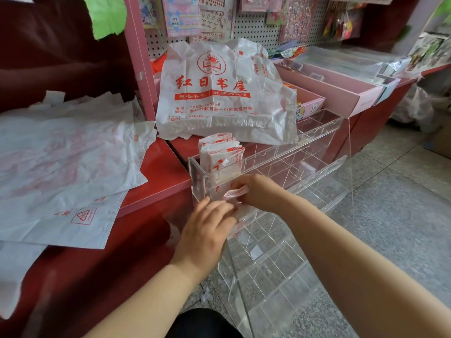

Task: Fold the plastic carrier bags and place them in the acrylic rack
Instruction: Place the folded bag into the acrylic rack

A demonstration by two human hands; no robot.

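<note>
A clear acrylic rack (288, 152) with tiered compartments stands against the red counter. Several folded white-and-red carrier bags (220, 154) stand upright in its top left compartment. Just below that tier, my right hand (258, 193) pinches a folded bag (235, 192) at its top edge. My left hand (207, 225) presses straight fingers on the same bag from the left. An unfolded white bag with red print (219, 93) leans at the back of the counter. More flat bags (63, 172) lie spread on the left.
The red counter (161, 174) runs left to right, with a pink pegboard (253, 28) of stationery behind it. Pink trays (341, 89) sit to the right of the rack. Grey tiled floor (395, 191) lies on the right.
</note>
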